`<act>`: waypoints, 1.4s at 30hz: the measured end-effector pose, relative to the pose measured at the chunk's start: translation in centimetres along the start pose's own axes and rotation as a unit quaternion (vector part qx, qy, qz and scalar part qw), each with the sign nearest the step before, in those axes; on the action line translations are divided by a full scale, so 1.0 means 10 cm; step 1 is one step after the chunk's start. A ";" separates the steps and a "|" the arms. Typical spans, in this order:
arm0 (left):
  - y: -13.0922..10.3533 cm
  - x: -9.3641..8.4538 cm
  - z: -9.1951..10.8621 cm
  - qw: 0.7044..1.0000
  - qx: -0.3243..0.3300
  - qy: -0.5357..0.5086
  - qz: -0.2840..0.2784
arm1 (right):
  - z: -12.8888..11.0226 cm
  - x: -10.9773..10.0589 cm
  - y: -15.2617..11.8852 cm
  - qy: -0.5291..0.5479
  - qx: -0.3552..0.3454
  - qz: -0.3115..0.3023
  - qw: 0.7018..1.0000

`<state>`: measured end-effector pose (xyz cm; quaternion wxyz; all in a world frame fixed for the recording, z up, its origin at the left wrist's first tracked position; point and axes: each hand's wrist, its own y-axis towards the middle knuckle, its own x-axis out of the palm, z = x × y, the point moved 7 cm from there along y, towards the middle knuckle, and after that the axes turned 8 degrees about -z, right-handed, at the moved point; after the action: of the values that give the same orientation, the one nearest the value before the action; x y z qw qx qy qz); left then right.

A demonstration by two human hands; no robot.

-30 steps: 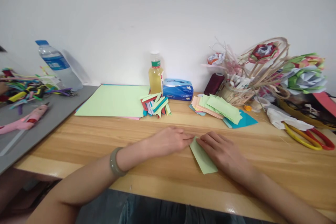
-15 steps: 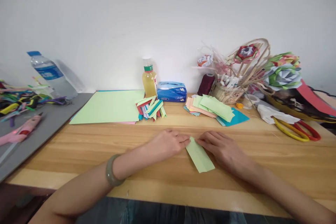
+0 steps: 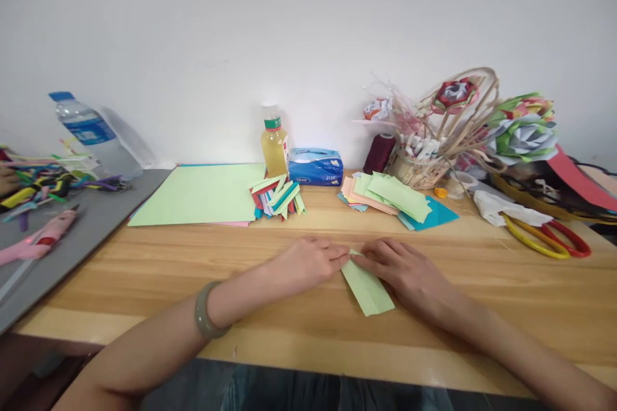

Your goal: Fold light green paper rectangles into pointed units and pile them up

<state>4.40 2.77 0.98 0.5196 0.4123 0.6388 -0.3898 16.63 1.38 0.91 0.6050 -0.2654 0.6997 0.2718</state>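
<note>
Nearest, a grey-green bangle [image 3: 206,311] circled the left forearm above the wooden tabletop [image 3: 270,331]; past it, a light-green paper rectangle [image 3: 369,294] lay slantwise on the wood, its near end free and its far end between the two hands. The left hand [image 3: 308,263] had its fingers together, tips at the far left corner; the right hand [image 3: 402,266] had its index finger stretched to the far end, the others curled beside it; whether either pinched the paper or only pressed it, I could not tell. The step looked like small folding at that end; done well, it probably called for one hand pinning the sheet while the other squared the edges, then a firm fingertip run along the crease; uneven pressure might have skewed it. Beyond lay folded paper strips [image 3: 284,196] and, to their right, cut paper slips [image 3: 400,198]; farther, a blue tissue pack [image 3: 315,170] stood beside a yellow drink bottle [image 3: 274,153].
</note>
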 end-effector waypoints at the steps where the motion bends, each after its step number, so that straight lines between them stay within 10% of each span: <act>1: -0.01 0.01 -0.01 1.000 0.002 -0.013 0.005 | 0.02 -0.02 -0.02 0.015 0.003 0.012 1.000; 15: -0.09 -0.09 -0.20 0.970 -0.033 -0.196 0.140 | -0.28 -0.15 -0.13 0.015 -0.057 0.071 0.996; 22: -0.06 -0.07 0.05 0.996 -0.051 -0.053 0.055 | -0.14 -0.11 0.06 -0.044 -0.021 0.088 0.995; 42: -0.01 0.03 0.15 0.997 -0.066 -0.029 0.004 | 0.28 0.06 0.23 0.252 0.207 0.029 0.945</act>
<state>4.77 1.38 0.48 0.5652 0.3681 0.6464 -0.3568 16.92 4.98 0.13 0.4421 -0.1740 0.8777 0.0623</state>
